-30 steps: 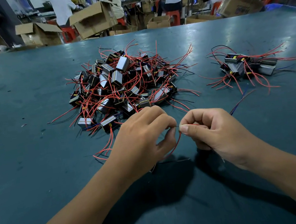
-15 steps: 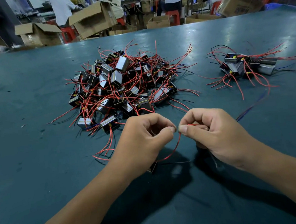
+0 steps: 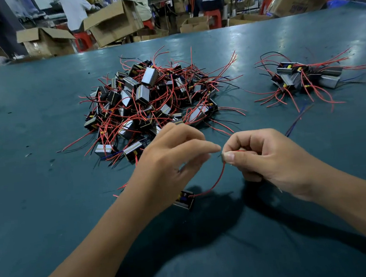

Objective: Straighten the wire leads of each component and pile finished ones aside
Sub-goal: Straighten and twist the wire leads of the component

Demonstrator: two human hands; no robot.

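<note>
A small black component (image 3: 183, 202) lies on the teal tabletop (image 3: 37, 198) just under the person's left wrist, partly hidden by it. From the component's right side a red wire lead (image 3: 218, 181) rises in a curve, up and to the right, its long axis running from the component toward the right hand (image 3: 267, 158). That hand's grip is closed on the lead's upper end, pinched between thumb and curled forefinger. The left hand (image 3: 168, 162) hovers just beside it, forefinger and thumb stretched toward the pinch point; whether its fingertips actually touch the lead cannot be told, and its grip looks loosely parted, holding nothing visibly.

Beyond the hands sits a large pile of components (image 3: 151, 103), metal-clad blocks tangled with red and black leads that stick out in all directions. Well apart, to the right, is a smaller pile of components (image 3: 306, 75), its leads fanning outward across the tabletop. A loose blue wire (image 3: 297, 118) lies between that pile and the right hand. Cardboard boxes (image 3: 113, 21) and seated workers fill the background past the tabletop's far edge.
</note>
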